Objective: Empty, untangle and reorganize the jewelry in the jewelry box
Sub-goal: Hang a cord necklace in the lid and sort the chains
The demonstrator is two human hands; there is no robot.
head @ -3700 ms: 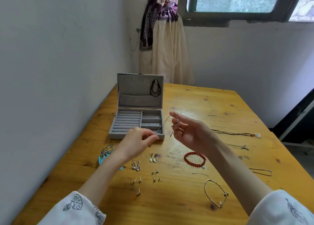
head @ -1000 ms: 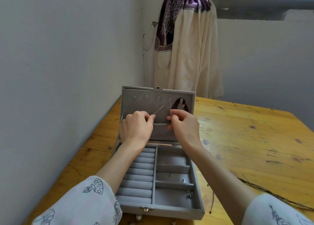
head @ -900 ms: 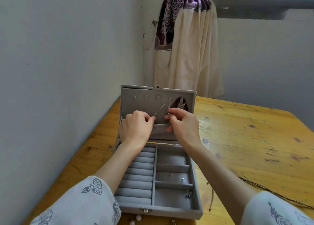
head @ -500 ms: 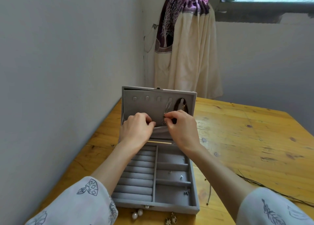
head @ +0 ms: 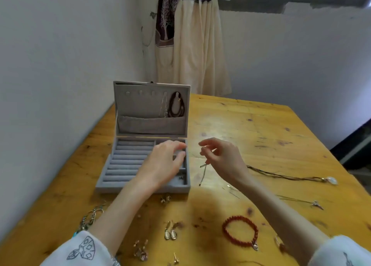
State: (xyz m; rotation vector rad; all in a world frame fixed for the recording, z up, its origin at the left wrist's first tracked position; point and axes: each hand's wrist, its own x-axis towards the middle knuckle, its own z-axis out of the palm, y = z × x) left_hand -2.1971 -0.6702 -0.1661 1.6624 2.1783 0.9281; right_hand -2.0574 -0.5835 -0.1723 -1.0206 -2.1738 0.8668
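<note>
The grey jewelry box (head: 130, 161) stands open on the wooden table (head: 261, 129), lid upright. A thin silver chain (head: 164, 107) and a dark brown cord necklace (head: 176, 107) hang from hooks in the lid, their lower ends tucked in the lid pocket. My left hand (head: 162, 163) hovers over the box's right compartments, fingers apart, holding nothing. My right hand (head: 222, 159) is just right of the box with loosely curled fingers. A thin bar-ended chain (head: 203, 173) lies on the table right under its fingertips.
Loose jewelry lies in front of the box: a red bead bracelet (head: 240, 232), drop earrings (head: 169, 232), small gold earrings (head: 165, 198), studs (head: 140, 249), a turquoise-and-silver cluster (head: 91, 218). A cord necklace with pale pendant (head: 329, 179) lies right. The wall is close on the left.
Both hands were up at the lid handling the silver chain. They have let go and dropped back toward me; the chain now hangs from a lid hook. My view has pulled back.
</note>
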